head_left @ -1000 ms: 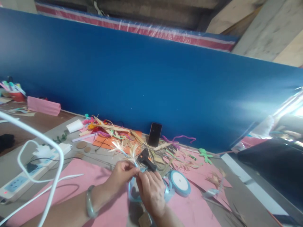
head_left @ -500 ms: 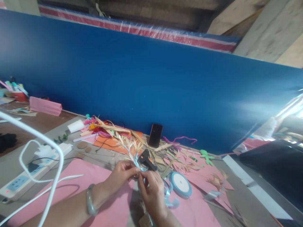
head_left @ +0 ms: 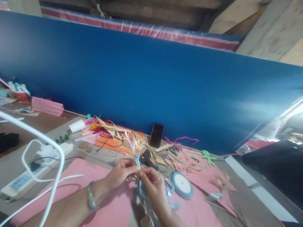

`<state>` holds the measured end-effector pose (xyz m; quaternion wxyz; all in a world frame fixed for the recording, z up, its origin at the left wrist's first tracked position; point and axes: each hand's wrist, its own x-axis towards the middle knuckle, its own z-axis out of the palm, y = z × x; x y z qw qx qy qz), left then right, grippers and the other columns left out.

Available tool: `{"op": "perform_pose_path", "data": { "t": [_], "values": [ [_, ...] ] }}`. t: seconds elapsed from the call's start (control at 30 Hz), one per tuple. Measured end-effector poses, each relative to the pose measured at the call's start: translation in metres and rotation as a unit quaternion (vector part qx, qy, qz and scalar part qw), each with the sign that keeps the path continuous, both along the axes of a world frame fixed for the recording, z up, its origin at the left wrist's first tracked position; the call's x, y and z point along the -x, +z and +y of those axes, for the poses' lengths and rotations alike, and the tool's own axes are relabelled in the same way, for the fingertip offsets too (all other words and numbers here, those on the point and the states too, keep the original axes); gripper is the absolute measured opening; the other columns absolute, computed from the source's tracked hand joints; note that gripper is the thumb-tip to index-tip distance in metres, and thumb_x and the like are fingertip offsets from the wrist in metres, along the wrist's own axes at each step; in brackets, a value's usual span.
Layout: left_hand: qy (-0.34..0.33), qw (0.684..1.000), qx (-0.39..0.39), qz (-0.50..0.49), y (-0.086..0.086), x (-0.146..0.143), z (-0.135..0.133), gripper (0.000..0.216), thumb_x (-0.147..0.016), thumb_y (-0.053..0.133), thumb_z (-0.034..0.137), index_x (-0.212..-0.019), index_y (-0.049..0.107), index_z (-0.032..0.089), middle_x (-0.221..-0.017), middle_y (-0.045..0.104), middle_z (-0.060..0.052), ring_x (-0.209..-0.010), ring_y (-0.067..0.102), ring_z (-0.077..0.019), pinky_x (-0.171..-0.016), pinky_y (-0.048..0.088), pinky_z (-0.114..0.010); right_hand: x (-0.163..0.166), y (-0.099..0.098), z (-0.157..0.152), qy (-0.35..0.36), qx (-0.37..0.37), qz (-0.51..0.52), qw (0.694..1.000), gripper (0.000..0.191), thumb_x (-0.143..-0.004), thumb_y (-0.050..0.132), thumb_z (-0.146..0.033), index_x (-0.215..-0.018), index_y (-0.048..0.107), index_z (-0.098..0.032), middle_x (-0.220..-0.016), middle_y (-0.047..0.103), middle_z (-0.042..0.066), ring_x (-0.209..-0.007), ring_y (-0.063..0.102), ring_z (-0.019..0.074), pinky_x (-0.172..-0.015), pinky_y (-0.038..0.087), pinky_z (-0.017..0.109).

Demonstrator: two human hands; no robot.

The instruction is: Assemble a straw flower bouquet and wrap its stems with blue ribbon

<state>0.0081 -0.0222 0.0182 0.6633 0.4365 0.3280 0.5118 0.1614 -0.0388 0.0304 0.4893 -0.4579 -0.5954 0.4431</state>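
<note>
My left hand [head_left: 121, 172], with a grey-green bangle on its wrist, pinches the base of a small bundle of straw-coloured strips [head_left: 135, 145] that stands upright above my fingers. My right hand [head_left: 151, 183] meets it from the right and pinches a light blue ribbon [head_left: 142, 190] at the same spot. The ribbon loops down over the pink paper sheet [head_left: 111, 208] toward a blue ribbon spool [head_left: 182, 185] lying just right of my right hand. A black glue gun [head_left: 147, 158] lies right behind my fingers.
A blue partition [head_left: 151, 85] runs along the back of the desk. A dark phone [head_left: 156, 135] leans on it. Straw scraps, pipe cleaners and orange paper [head_left: 106, 142] litter the far side. A white power strip [head_left: 26, 178] with looping white cable [head_left: 54, 164] lies left.
The straw bundle has swung from tilted left to upright. Both hands shifted slightly right and my right hand rose up to the left fingertips with the ribbon.
</note>
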Motion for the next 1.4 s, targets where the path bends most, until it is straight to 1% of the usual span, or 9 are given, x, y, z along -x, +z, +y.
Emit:
{"op": "perform_pose_path", "data": {
  "t": [0.57, 0.67, 0.8, 0.93, 1.03, 1.13, 1.23, 1.33, 1.4],
  "values": [
    [-0.039, 0.999, -0.026, 0.014, 0.008, 0.003, -0.001, 0.025, -0.076, 0.074, 0.034, -0.064, 0.063, 0.014, -0.057, 0.06, 0.0, -0.049, 0.05, -0.0101, -0.05, 0.037, -0.023, -0.006, -0.002, 0.01, 0.109, 0.183, 0.18, 0.96, 0.033, -0.069, 0.08, -0.043, -0.064, 0.063, -0.015, -0.052, 0.058, -0.002, -0.046, 0.036, 0.0061, -0.047, 0.027, 0.019],
    [-0.012, 0.999, -0.025, 0.024, 0.003, 0.001, 0.002, 0.027, -0.073, 0.076, 0.035, -0.062, 0.063, 0.014, -0.055, 0.06, 0.0, -0.047, 0.047, -0.0086, -0.049, 0.035, -0.022, -0.006, 0.0, 0.008, 0.063, 0.113, 0.102, 0.986, 0.031, -0.073, 0.076, -0.044, -0.066, 0.062, -0.016, -0.052, 0.061, -0.001, -0.047, 0.043, 0.0086, -0.048, 0.031, 0.021],
    [0.039, 0.998, -0.005, 0.051, -0.004, -0.003, 0.005, 0.031, -0.068, 0.079, 0.037, -0.058, 0.06, 0.015, -0.049, 0.054, 0.004, -0.044, 0.041, -0.0071, -0.046, 0.031, -0.021, -0.006, -0.001, 0.004, -0.014, -0.076, -0.091, 0.993, 0.026, -0.085, 0.063, -0.037, -0.067, 0.062, -0.018, -0.057, 0.065, 0.001, -0.052, 0.054, 0.0137, -0.052, 0.039, 0.025],
    [0.066, 0.992, -0.006, 0.111, -0.007, -0.007, 0.003, 0.035, -0.069, 0.077, 0.041, -0.052, 0.06, 0.015, -0.042, 0.047, 0.004, -0.041, 0.039, -0.008, -0.044, 0.03, -0.022, -0.01, -0.01, 0.002, -0.069, -0.32, -0.274, 0.904, 0.021, -0.091, 0.055, -0.024, -0.071, 0.061, -0.019, -0.056, 0.059, -0.001, -0.053, 0.053, 0.0146, -0.057, 0.037, 0.028],
    [0.08, 0.989, -0.011, 0.126, -0.007, -0.009, -0.001, 0.03, -0.07, 0.075, 0.04, -0.057, 0.065, 0.015, -0.045, 0.05, 0.003, -0.043, 0.04, -0.0089, -0.044, 0.03, -0.023, -0.013, -0.014, 0.001, -0.093, -0.429, -0.357, 0.825, 0.016, -0.092, 0.053, -0.018, -0.077, 0.059, -0.019, -0.058, 0.058, -0.001, -0.054, 0.051, 0.0154, -0.06, 0.034, 0.03],
    [0.085, 0.987, -0.03, 0.133, -0.004, -0.012, -0.006, 0.029, -0.072, 0.074, 0.036, -0.054, 0.065, 0.015, -0.045, 0.047, 0.004, -0.044, 0.04, -0.0091, -0.046, 0.03, -0.023, -0.016, -0.013, -0.002, -0.087, -0.483, -0.42, 0.763, 0.014, -0.093, 0.05, -0.014, -0.082, 0.058, -0.018, -0.059, 0.058, 0.0, -0.055, 0.05, 0.0165, -0.061, 0.031, 0.032],
    [0.089, 0.989, -0.031, 0.114, -0.001, -0.013, -0.009, 0.031, -0.071, 0.074, 0.033, -0.051, 0.061, 0.016, -0.045, 0.045, 0.004, -0.046, 0.039, -0.0088, -0.047, 0.03, -0.023, -0.016, -0.01, -0.006, -0.077, -0.506, -0.457, 0.728, 0.016, -0.093, 0.048, -0.011, -0.082, 0.058, -0.018, -0.064, 0.061, 0.002, -0.057, 0.05, 0.0172, -0.061, 0.03, 0.034],
    [0.09, 0.992, -0.006, 0.088, 0.0, -0.011, -0.009, 0.028, -0.07, 0.077, 0.034, -0.057, 0.061, 0.015, -0.049, 0.049, 0.004, -0.049, 0.04, -0.0088, -0.05, 0.033, -0.022, -0.014, -0.009, -0.009, -0.077, -0.501, -0.448, 0.736, 0.014, -0.093, 0.049, -0.012, -0.087, 0.061, -0.016, -0.063, 0.061, 0.002, -0.057, 0.051, 0.0171, -0.061, 0.03, 0.033],
    [0.087, 0.993, -0.008, 0.081, -0.001, -0.009, -0.007, 0.031, -0.069, 0.077, 0.038, -0.058, 0.061, 0.014, -0.049, 0.05, 0.005, -0.049, 0.04, -0.0086, -0.051, 0.034, -0.022, -0.011, -0.01, -0.009, -0.075, -0.47, -0.414, 0.776, 0.012, -0.093, 0.052, -0.014, -0.091, 0.063, -0.017, -0.062, 0.062, 0.002, -0.057, 0.053, 0.017, -0.061, 0.031, 0.033]
  ]
}}
